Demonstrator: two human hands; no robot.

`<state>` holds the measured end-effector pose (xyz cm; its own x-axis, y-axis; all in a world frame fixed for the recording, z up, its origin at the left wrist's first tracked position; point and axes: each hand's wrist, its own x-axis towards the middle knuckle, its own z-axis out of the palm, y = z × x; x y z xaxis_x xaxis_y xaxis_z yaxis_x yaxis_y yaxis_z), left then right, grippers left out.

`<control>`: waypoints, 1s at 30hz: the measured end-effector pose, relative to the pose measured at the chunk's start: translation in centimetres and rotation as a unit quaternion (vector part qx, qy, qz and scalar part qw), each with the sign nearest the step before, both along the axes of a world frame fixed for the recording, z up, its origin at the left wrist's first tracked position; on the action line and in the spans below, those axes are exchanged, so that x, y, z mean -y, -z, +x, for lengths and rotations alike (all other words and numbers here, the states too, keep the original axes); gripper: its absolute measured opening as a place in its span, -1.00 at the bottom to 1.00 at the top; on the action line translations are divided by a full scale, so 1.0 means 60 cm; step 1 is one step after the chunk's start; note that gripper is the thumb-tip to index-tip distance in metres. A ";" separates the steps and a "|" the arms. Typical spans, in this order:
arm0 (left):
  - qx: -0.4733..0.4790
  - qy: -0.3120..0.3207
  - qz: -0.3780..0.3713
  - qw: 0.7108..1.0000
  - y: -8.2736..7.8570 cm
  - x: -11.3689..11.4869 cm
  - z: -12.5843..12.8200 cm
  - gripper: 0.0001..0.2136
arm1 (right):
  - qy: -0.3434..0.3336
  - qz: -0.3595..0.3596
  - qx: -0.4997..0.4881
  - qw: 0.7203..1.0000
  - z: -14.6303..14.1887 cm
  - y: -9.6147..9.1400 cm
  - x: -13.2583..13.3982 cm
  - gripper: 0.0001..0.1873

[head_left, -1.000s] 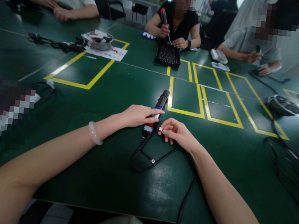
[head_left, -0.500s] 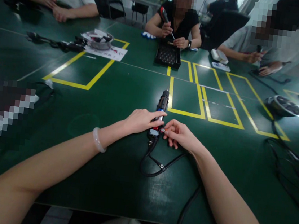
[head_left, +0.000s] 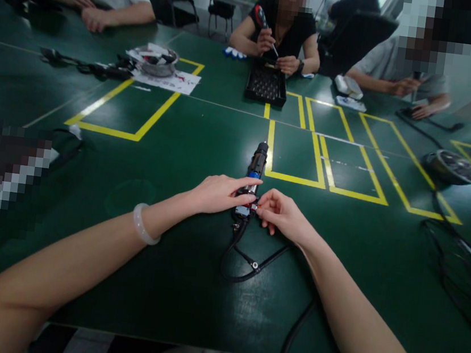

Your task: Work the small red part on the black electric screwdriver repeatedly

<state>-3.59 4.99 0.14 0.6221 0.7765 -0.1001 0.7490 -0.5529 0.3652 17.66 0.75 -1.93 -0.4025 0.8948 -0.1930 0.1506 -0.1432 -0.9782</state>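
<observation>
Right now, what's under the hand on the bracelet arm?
Under the left hand is a black tool. Its front end, blue band and the cable at its back show. The hand covers part of its middle, so that bit is hidden.

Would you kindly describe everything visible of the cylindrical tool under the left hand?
The cylindrical tool lies on the table, tip pointing forward. It looks like black plastic with blue, silvery and red sections; a cord leaves its rear. The left hand lies across it; the right hand pinches a small part at its rear right.
</observation>
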 end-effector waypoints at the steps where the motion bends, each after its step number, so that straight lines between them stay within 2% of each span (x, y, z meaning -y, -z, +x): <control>1: -0.005 0.001 -0.002 1.000 -0.001 0.003 0.001 -0.42 | -0.001 -0.004 -0.006 1.000 0.000 0.001 0.000 -0.76; 4: -0.035 -0.010 0.004 0.999 -0.004 0.014 0.008 -0.28 | 0.000 -0.008 -0.020 1.000 0.000 0.002 0.000 -0.82; 8: -0.070 -0.041 0.023 0.996 -0.005 0.033 0.020 -0.17 | -0.004 0.014 -0.014 1.000 0.000 0.003 0.002 -0.76; 12: -0.072 -0.067 0.045 0.994 -0.002 0.043 0.027 -0.19 | -0.026 0.067 0.032 0.997 -0.001 0.004 0.005 -0.70; 18: -0.066 -0.082 0.066 0.992 0.002 0.041 0.026 -0.34 | -0.049 0.132 0.081 0.987 -0.005 0.012 0.007 -0.58; 25: -0.097 -0.077 0.076 0.989 -0.006 0.028 0.003 -0.36 | 0.026 0.112 0.032 0.993 0.005 0.013 -0.005 -0.65; 30: -0.129 -0.120 0.061 0.982 -0.011 0.006 -0.049 -0.33 | 0.091 0.125 0.037 0.987 0.018 0.011 -0.015 -0.75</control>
